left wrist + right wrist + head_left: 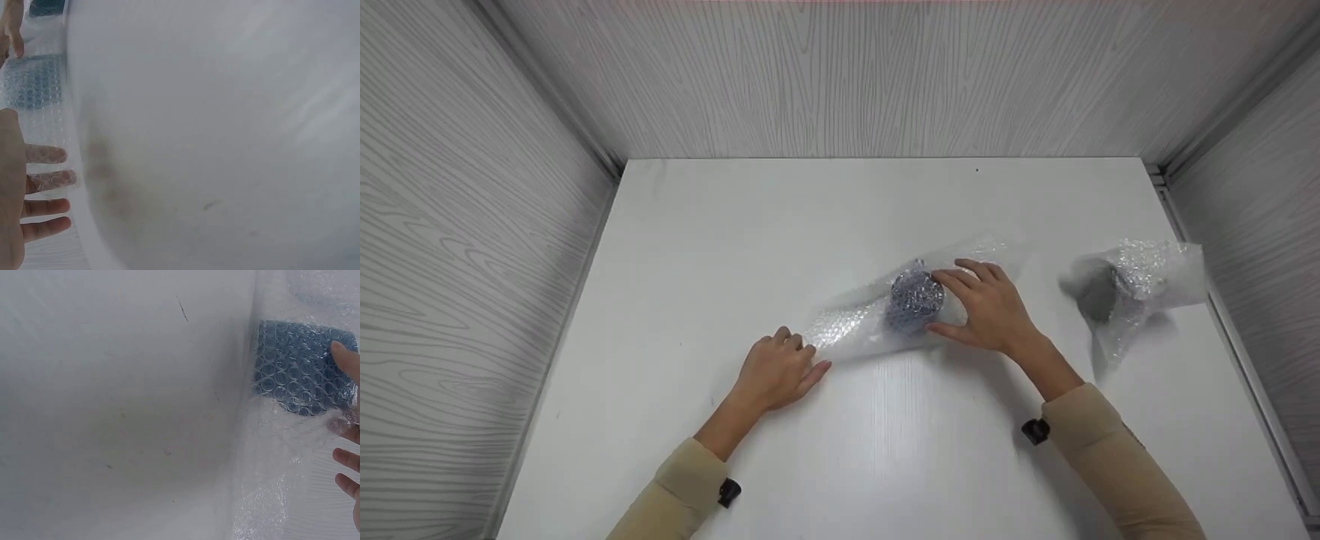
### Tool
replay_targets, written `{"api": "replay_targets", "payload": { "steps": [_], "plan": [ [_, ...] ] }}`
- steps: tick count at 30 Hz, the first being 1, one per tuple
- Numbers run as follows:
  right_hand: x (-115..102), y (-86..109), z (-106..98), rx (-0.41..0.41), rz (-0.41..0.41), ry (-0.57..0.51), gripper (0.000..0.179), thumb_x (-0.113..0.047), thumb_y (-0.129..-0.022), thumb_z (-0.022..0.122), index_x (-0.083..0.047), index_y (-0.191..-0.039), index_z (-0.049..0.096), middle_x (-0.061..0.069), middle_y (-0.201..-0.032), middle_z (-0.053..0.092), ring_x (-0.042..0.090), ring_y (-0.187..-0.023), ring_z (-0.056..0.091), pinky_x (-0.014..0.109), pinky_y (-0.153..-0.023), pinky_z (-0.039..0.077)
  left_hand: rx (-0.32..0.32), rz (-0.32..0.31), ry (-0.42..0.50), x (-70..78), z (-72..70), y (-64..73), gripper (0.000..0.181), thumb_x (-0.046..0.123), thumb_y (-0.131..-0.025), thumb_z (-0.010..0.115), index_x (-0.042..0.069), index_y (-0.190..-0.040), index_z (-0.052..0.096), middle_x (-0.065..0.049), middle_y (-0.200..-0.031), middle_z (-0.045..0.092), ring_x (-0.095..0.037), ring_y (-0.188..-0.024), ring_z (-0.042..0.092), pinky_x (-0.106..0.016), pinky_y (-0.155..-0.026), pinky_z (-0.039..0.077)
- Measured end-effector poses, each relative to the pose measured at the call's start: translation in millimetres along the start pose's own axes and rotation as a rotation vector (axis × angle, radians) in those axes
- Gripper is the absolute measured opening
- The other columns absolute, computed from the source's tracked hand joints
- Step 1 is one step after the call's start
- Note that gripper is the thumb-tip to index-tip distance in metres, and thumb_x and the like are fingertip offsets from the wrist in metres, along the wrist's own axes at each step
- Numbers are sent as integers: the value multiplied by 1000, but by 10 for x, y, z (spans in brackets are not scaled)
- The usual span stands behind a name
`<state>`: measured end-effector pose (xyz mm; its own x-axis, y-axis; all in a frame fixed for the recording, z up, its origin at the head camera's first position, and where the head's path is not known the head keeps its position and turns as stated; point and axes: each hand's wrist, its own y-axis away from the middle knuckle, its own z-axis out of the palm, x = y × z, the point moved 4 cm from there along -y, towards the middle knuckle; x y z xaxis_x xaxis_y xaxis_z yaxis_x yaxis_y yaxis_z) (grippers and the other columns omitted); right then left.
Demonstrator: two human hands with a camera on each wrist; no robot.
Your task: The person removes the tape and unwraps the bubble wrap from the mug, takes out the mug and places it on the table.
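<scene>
A round-topped blue object (915,296) is covered by a long sheet of bubble wrap (847,322) near the middle of the table. Its kind is blurred by the wrap. My left hand (775,371) touches the sheet's left end, thumb apart; in the left wrist view two straight fingers (50,180) show through the plastic. On the object's right side is my right hand (994,311), thumb and fingers spread. The right wrist view has its thumb against the wrapped blue object (304,368), one fingertip behind the plastic and other fingers extended.
At the table's right side lies a second bubble-wrapped bundle (1147,274) with a dark grey object (1099,292) inside. The white table (720,225) is enclosed by grey wood-grain panels (825,82) at the back and both sides.
</scene>
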<state>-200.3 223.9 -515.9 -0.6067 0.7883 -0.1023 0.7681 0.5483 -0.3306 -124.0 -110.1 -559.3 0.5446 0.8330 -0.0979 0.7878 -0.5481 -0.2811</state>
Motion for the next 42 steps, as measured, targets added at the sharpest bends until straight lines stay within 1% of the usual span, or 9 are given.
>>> {"api": "replay_targets", "payload": {
  "steps": [4,7,11,14,18,25,30,37,42],
  "plan": [
    [0,-5,-9,-25,11,7,82,-63,-81,80,-16,-146,62,9,-138,71,37,-139,57,57,-113,48,49,18,-25,-6,-52,-36,53,62,-99,61,14,-82,74,-4,-84,75,-21,-80,67,-32,-60,57],
    [-3,-8,-13,-27,8,12,82,-63,-81,80,-16,-146,61,9,-139,71,37,-139,57,57,-113,48,81,28,-19,-4,-111,-80,54,63,-97,62,13,-83,75,-4,-84,75,-22,-80,68,-33,-60,58],
    [-4,-13,-14,-23,1,11,83,-64,-81,80,-16,-147,61,8,-140,71,37,-139,58,57,-112,48,84,32,14,23,-194,-158,54,64,-96,63,12,-87,75,-5,-85,76,-23,-83,70,-35,-63,60],
    [-3,-15,-20,-17,-2,5,84,-64,-80,80,-16,-146,61,8,-139,71,36,-138,58,56,-112,48,93,40,35,55,-260,-231,54,64,-96,63,12,-91,77,-5,-87,77,-24,-86,72,-36,-66,61],
    [-1,-18,-26,-12,-5,1,84,-64,-80,80,-16,-146,62,8,-138,72,36,-137,58,56,-110,48,125,58,50,101,-337,-345,52,63,-96,64,13,-96,78,-4,-90,78,-23,-90,74,-35,-69,63],
    [10,-20,-11,-38,2,-6,82,-63,-82,78,-17,-147,61,8,-139,71,36,-139,57,55,-114,47,201,100,34,182,-409,-530,49,63,-95,65,15,-95,77,-2,-92,79,-21,-91,74,-34,-70,64],
    [11,-15,-11,-21,-7,1,82,-64,-81,79,-17,-146,62,9,-138,72,37,-138,59,57,-112,48,244,119,31,251,-462,-663,46,61,-96,66,15,-99,76,-2,-95,78,-21,-92,74,-34,-72,64],
    [14,-11,-10,0,-13,0,82,-63,-80,80,-16,-145,63,10,-136,73,38,-136,60,58,-112,48,237,130,36,338,-494,-841,48,60,-97,65,16,-111,77,-2,-107,77,-23,-103,74,-36,-85,64],
    [18,-5,-8,-3,-9,1,82,-62,-80,81,-16,-145,62,11,-135,73,39,-136,60,58,-112,48,225,130,25,377,-480,-946,49,60,-98,63,16,-112,77,-3,-109,78,-24,-108,74,-38,-95,62]
  ]
}}
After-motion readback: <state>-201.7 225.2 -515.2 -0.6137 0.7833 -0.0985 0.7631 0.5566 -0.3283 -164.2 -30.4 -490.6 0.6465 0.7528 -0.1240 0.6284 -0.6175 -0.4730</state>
